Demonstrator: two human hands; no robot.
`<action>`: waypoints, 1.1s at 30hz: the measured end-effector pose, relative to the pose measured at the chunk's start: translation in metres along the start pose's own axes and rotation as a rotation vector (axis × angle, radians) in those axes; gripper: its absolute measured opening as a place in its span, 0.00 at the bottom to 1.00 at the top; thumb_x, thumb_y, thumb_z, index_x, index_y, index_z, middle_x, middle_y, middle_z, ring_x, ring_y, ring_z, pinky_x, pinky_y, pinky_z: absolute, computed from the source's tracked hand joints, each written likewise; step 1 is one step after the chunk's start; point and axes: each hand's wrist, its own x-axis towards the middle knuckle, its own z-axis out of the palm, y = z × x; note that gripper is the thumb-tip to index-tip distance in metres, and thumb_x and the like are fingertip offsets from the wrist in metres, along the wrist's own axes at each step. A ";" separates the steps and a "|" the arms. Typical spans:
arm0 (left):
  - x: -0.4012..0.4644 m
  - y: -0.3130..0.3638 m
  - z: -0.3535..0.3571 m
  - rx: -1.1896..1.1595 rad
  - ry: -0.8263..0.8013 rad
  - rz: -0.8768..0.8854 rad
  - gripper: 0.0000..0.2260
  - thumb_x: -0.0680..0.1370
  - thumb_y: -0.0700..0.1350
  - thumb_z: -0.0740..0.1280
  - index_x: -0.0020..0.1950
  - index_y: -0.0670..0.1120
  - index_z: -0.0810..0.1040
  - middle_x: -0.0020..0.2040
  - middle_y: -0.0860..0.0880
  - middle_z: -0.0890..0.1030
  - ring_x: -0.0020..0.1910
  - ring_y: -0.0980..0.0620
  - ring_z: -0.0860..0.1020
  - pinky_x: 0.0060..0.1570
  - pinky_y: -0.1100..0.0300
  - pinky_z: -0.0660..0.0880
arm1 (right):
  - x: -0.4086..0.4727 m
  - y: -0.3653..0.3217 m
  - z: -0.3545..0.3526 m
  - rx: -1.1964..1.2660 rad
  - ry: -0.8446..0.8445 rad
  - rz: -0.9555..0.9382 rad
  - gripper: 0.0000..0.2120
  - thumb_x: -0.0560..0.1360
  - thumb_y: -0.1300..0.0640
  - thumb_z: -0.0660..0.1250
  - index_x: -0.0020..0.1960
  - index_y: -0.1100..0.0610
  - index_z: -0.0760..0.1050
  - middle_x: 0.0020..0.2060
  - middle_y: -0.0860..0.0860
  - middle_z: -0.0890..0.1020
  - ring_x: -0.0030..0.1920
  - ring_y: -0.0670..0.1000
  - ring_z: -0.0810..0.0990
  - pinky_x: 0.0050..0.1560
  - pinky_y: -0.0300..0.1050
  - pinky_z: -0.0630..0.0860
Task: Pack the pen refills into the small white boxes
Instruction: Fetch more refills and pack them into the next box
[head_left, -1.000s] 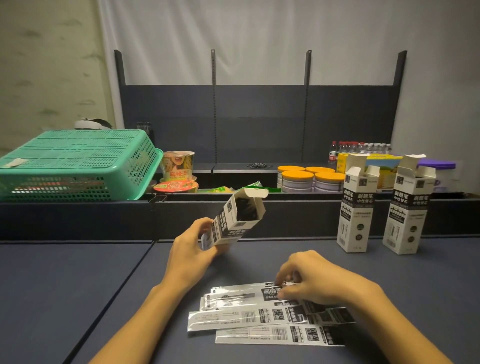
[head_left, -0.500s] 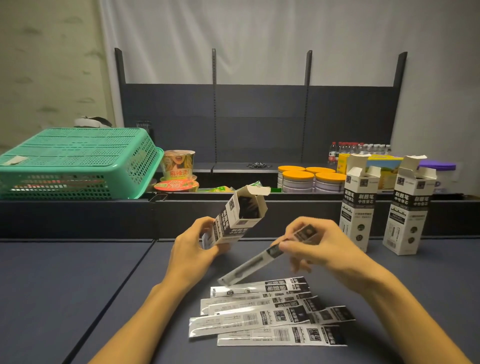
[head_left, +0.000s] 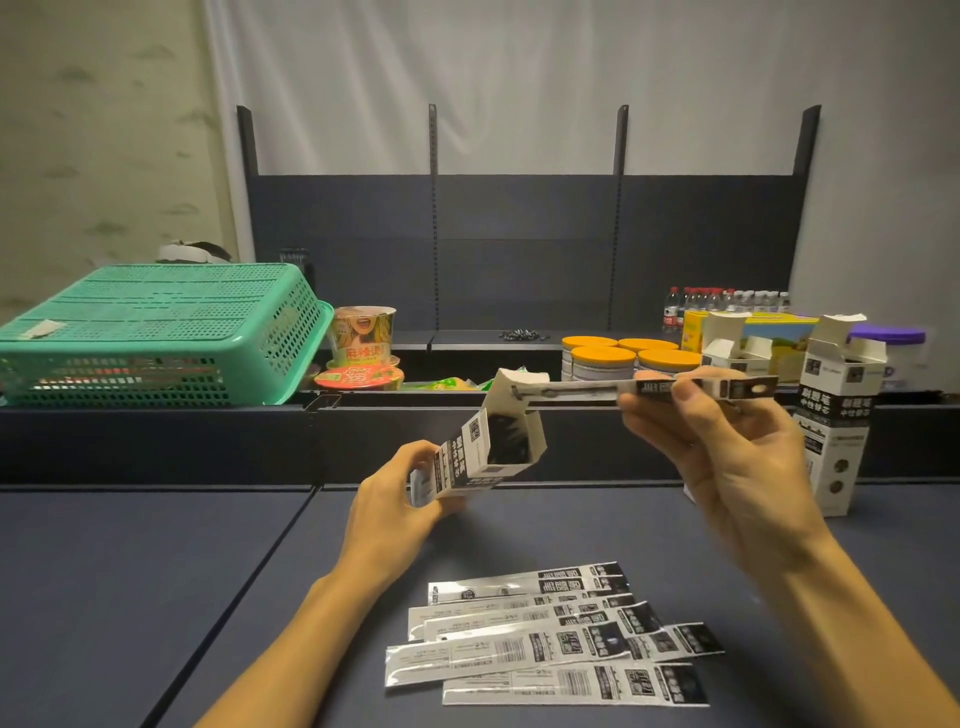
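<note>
Head view: right hand (head_left: 727, 467) raised refill (head_left: 644, 387) to box (head_left: 483, 457).

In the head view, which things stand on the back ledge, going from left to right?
Green basket → noodle cup → orange-lidded jars → yellow carton → purple-lidded jar.

Green perforated basket (head_left: 156, 332); white-and-black boxes (head_left: 841, 415); orange-lidded jars (head_left: 602, 358); dark blue table (head_left: 130, 571).
</note>
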 end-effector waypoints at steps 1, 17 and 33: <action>0.000 -0.001 0.000 0.005 -0.002 0.000 0.21 0.69 0.48 0.77 0.59 0.54 0.74 0.54 0.57 0.80 0.52 0.57 0.78 0.47 0.76 0.71 | -0.001 0.001 0.001 -0.017 -0.010 -0.017 0.07 0.73 0.63 0.63 0.50 0.62 0.76 0.45 0.61 0.85 0.47 0.61 0.85 0.46 0.48 0.82; -0.002 0.001 0.003 0.040 -0.008 0.029 0.22 0.69 0.47 0.77 0.61 0.53 0.74 0.55 0.56 0.80 0.54 0.55 0.79 0.50 0.67 0.77 | -0.008 0.035 0.004 -0.568 -0.253 -0.395 0.09 0.75 0.59 0.70 0.52 0.63 0.80 0.46 0.54 0.85 0.47 0.52 0.85 0.49 0.47 0.82; -0.003 0.005 0.004 0.013 -0.060 0.067 0.22 0.70 0.44 0.77 0.60 0.54 0.74 0.55 0.58 0.80 0.55 0.59 0.78 0.51 0.71 0.74 | 0.000 0.051 0.000 -0.917 -0.287 -0.610 0.11 0.72 0.51 0.68 0.48 0.57 0.83 0.41 0.44 0.81 0.39 0.46 0.81 0.36 0.40 0.79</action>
